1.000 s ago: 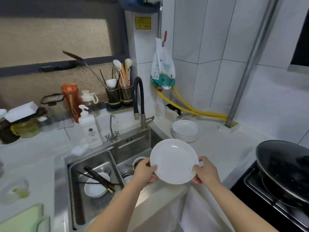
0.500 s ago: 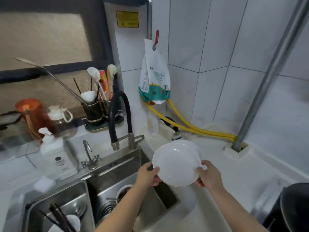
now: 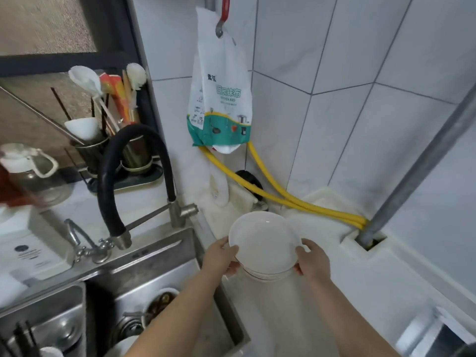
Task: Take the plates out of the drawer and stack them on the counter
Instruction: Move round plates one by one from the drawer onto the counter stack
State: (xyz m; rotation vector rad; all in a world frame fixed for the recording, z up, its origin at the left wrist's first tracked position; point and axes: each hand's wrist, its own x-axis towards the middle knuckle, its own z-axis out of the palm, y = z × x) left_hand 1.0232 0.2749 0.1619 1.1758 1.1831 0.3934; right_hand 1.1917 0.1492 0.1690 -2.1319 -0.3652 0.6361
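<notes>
Both hands grip one white plate (image 3: 262,243) over the plate stack (image 3: 268,275). Left hand (image 3: 219,258) curls at nine o'clock; right hand (image 3: 313,261) at three.

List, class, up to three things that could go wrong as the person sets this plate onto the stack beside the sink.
1. Both hands, left hand and right hand, grip the white plate only at its rim; it could slip and chip the stack of plates beneath.
2. The stack sits close to the sink edge, so an off-centre placement might tip plates into the basin.
3. Fingers under the rim could get pinched as the plate lands.
</notes>
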